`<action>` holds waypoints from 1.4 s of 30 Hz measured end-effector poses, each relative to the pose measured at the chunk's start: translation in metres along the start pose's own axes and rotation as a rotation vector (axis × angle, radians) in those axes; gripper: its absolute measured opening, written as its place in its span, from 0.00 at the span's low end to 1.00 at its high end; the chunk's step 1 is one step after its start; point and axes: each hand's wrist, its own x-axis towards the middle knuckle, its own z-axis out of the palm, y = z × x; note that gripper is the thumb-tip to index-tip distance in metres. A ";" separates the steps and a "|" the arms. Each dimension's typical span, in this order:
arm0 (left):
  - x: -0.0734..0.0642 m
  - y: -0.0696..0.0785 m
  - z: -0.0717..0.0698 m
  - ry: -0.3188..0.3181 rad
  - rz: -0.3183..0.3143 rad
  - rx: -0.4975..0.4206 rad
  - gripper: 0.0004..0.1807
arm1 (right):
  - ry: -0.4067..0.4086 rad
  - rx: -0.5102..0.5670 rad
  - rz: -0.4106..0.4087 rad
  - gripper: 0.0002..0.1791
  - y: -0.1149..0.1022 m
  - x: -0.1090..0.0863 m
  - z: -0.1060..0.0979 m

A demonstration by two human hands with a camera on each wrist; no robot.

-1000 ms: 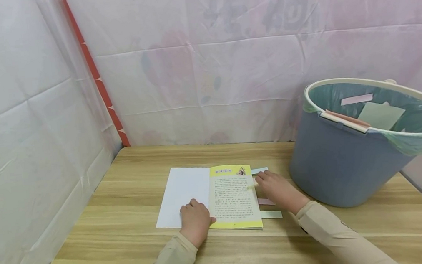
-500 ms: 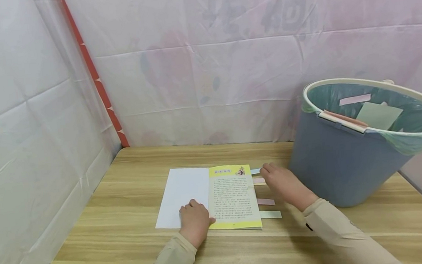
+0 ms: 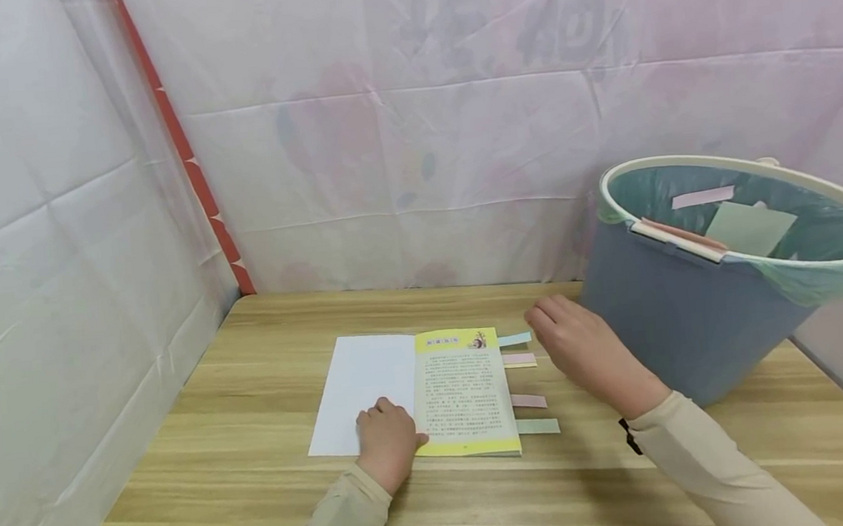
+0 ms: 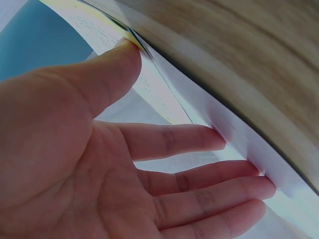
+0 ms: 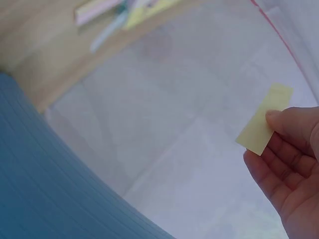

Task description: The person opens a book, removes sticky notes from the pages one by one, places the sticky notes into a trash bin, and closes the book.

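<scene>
Though right-wrist view only, handheld yellow strip (image 5: 257, 130).

the left sleeve (image 3: 339, 519) and the right sleeve (image 3: 718, 471) are long, plain and beige, and both reach the wrist; the left cuff (image 3: 366, 487) is softly creased, with the cloth bunched into folds a little further up; a small black piece (image 3: 630, 437), too small to make out, shows at the lower edge of the right cuff (image 3: 659, 419); the left hand (image 3: 388, 441) and the right hand (image 3: 587, 350) are bare; the left palm (image 4: 114, 189) shows fine lines and the fingers (image 4: 204, 199) crease at the joints
</scene>
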 end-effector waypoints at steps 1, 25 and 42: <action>0.000 0.000 0.000 0.000 0.000 0.000 0.34 | 0.020 0.001 -0.004 0.14 -0.001 0.001 -0.005; -0.004 -0.001 -0.002 0.003 0.011 0.017 0.33 | 0.387 -0.184 0.114 0.16 0.041 -0.003 -0.116; -0.004 -0.001 -0.004 -0.006 0.001 0.002 0.33 | 0.282 -0.237 0.256 0.08 0.064 -0.020 -0.128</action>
